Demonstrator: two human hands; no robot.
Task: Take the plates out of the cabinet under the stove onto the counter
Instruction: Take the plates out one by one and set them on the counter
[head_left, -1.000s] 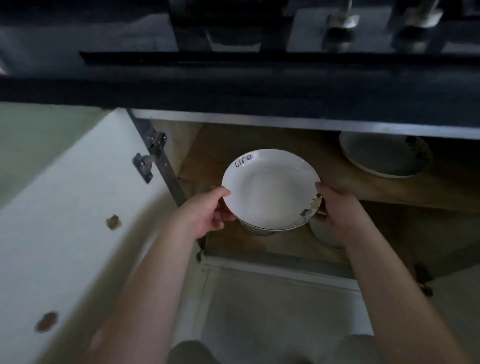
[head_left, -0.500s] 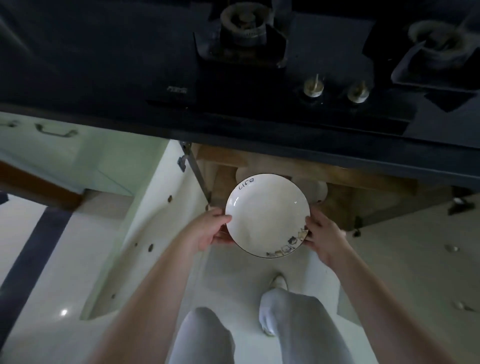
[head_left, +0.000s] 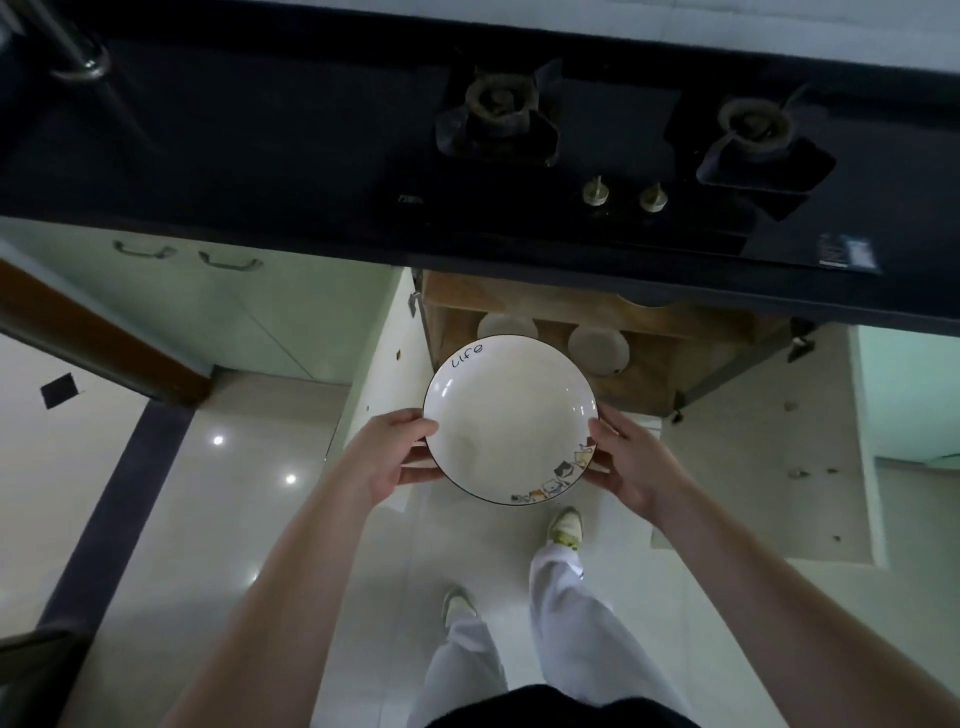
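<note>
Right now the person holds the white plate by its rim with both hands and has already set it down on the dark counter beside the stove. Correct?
Not quite. The head view shows the white plate held in the air by the left hand and right hand, in front of the open cabinet, not yet on the dark counter.

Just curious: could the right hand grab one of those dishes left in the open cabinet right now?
Probably not: the right hand, like the left hand, is holding the plate, though the dishes lie unblocked.
</note>
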